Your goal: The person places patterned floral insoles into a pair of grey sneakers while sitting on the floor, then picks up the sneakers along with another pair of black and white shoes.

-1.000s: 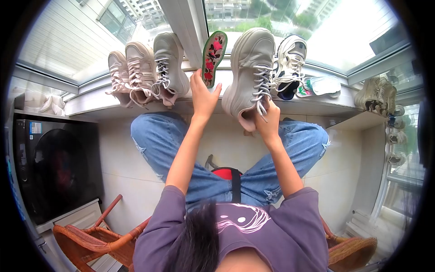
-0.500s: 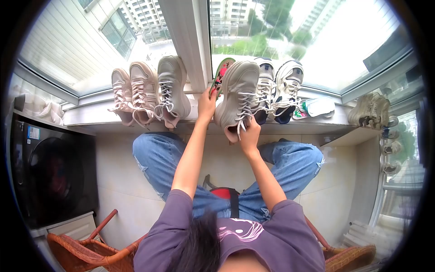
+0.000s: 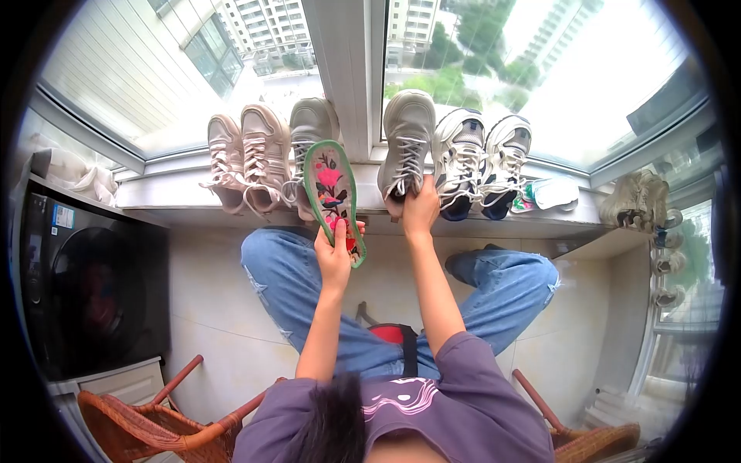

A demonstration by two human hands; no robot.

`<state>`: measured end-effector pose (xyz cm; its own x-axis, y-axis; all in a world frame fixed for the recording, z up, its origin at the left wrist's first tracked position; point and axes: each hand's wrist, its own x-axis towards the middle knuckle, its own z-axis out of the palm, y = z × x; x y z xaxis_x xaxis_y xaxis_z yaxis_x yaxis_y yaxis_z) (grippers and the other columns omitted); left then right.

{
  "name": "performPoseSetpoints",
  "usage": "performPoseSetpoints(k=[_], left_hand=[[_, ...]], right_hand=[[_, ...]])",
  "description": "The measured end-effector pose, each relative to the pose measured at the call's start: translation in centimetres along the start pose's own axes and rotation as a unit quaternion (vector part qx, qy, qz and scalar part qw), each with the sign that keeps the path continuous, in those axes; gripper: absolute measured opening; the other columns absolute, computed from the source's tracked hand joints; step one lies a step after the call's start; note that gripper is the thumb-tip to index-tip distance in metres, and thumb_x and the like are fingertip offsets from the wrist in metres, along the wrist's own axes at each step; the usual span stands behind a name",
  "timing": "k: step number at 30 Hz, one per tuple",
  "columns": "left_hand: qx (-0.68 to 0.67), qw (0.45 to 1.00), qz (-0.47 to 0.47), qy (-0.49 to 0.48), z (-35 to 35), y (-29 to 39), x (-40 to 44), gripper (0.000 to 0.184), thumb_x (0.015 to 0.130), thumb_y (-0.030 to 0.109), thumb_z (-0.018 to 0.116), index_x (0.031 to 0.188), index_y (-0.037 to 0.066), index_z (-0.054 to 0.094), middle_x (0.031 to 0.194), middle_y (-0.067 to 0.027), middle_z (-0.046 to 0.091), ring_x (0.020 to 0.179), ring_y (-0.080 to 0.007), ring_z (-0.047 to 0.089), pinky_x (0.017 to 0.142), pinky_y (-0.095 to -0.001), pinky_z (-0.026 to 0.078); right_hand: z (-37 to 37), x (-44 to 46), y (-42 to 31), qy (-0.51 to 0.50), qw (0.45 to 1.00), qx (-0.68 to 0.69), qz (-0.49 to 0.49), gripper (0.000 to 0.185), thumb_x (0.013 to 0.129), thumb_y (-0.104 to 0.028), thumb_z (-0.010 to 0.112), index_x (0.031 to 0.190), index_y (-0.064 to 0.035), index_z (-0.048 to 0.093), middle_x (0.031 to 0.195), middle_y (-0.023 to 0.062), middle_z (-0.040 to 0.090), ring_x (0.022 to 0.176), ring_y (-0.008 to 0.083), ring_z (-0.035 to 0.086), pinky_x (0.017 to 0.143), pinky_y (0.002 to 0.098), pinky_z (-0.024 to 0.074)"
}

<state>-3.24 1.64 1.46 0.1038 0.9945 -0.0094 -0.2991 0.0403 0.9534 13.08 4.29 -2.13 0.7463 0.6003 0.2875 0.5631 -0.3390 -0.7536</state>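
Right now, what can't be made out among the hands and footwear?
All in the head view:
Part of the left grey shoe: covered by the flowered insole.
Insole's other face: turned away in the left hand.
Right hand at the right grey shoe: its back hides most fingertips.
Far-right shoes: too small and blurred.

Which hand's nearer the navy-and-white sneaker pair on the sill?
Right. The right hand is just left of the navy-and-white sneaker pair, at the heel of the grey shoe; the left hand is farther left, holding the floral insole.
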Motion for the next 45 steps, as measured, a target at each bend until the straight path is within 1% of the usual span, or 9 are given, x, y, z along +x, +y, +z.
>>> performPoseSetpoints(k=[6,14,17,22,24,28,39,42,45], left_hand=[[-0.044,0.999,-0.030,0.000,-0.2,0.2,0.4,0.026,0.093,0.024,0.042,0.090,0.000,0.052,0.081,-0.0108,0.062,0.071,-0.0155,0.061,0.063,-0.0278,0.051],[-0.032,0.995,-0.048,-0.080,0.8,1.2,-0.9,0.022,0.092,0.021,0.044,0.095,0.000,0.051,0.081,-0.0075,0.061,0.067,-0.0124,0.060,0.061,-0.0253,0.049],[0.103,0.990,0.025,-0.090,0.5,-0.6,-1.6,0.019,0.090,0.015,0.047,0.101,0.000,0.052,0.073,-0.0019,0.057,0.063,-0.0066,0.050,0.058,-0.0219,0.042],[0.208,0.959,-0.014,-0.194,-2.0,0.6,-2.4,0.021,0.091,0.017,0.045,0.101,0.000,0.050,0.069,-0.0045,0.057,0.058,-0.0087,0.052,0.053,-0.0226,0.043],[-0.047,0.959,-0.191,-0.204,-2.7,1.9,-2.8,0.023,0.093,0.021,0.041,0.102,0.001,0.047,0.076,-0.0109,0.060,0.055,-0.0143,0.056,0.051,-0.0219,0.045],[-0.198,0.918,-0.216,-0.267,-3.5,3.0,-2.8,0.034,0.093,0.035,0.039,0.105,0.003,0.042,0.068,-0.0115,0.056,0.042,-0.0120,0.048,0.039,-0.0223,0.042],[-0.447,0.790,-0.330,-0.259,-2.9,2.1,-3.5,0.083,0.080,0.071,0.023,0.118,-0.002,0.038,0.064,-0.0016,0.040,0.045,-0.0046,0.035,0.036,-0.0182,0.032],[-0.246,0.893,-0.240,-0.291,-2.6,3.2,-3.9,0.083,0.079,0.072,0.022,0.112,-0.002,0.041,0.064,-0.0004,0.040,0.043,-0.0045,0.032,0.037,-0.0185,0.028],[-0.241,0.888,-0.248,-0.301,-3.4,2.7,-3.5,0.071,0.083,0.066,0.022,0.103,0.002,0.044,0.061,0.0021,0.038,0.044,-0.0048,0.027,0.041,-0.0182,0.025]], right_hand=[[-0.9,-1.3,-0.4,-0.057,0.998,0.010,0.011,0.049,0.078,-0.017,0.058,0.118,0.0022,0.038,0.113,0.0214,0.049,0.100,0.0395,0.050,0.080,0.0430,0.0426],[-5.6,-7.1,-4.6,-0.170,0.928,0.323,-0.076,0.022,0.085,-0.015,0.055,0.102,0.0000,0.056,0.082,0.0044,0.061,0.062,0.0079,0.053,0.058,0.0219,0.0426],[-4.9,-6.9,-5.0,-0.324,0.783,0.514,0.132,0.020,0.093,-0.017,0.044,0.094,-0.0002,0.056,0.078,-0.0031,0.056,0.066,0.0030,0.047,0.058,0.0185,0.0398],[-4.2,-5.3,-7.5,-0.310,0.771,0.543,0.122,0.025,0.095,-0.020,0.038,0.102,-0.0001,0.052,0.084,0.0043,0.060,0.072,0.0084,0.055,0.063,0.0213,0.0447],[-5.3,-4.8,-8.6,-0.421,0.636,0.603,0.233,0.035,0.095,-0.025,0.032,0.113,0.0027,0.044,0.104,0.0199,0.058,0.090,0.0273,0.060,0.078,0.0357,0.0494],[-5.1,-4.6,-8.6,-0.447,0.595,0.621,0.246,0.039,0.095,-0.029,0.030,0.118,0.0007,0.042,0.109,0.0201,0.055,0.096,0.0312,0.057,0.082,0.0404,0.0471],[-5.0,-4.7,-9.2,-0.416,0.607,0.631,0.246,0.037,0.094,-0.029,0.037,0.116,0.0002,0.043,0.106,0.0187,0.057,0.092,0.0277,0.059,0.078,0.0372,0.0494],[-4.5,-4.4,-8.4,-0.415,0.627,0.615,0.239,0.033,0.094,-0.027,0.038,0.110,0.0003,0.047,0.100,0.0165,0.060,0.087,0.0242,0.061,0.076,0.0344,0.0496],[-4.7,-4.6,-8.5,-0.376,0.735,0.544,0.149,0.030,0.093,-0.022,0.040,0.109,0.0020,0.049,0.102,0.0170,0.060,0.091,0.0205,0.060,0.076,0.0314,0.0485]])
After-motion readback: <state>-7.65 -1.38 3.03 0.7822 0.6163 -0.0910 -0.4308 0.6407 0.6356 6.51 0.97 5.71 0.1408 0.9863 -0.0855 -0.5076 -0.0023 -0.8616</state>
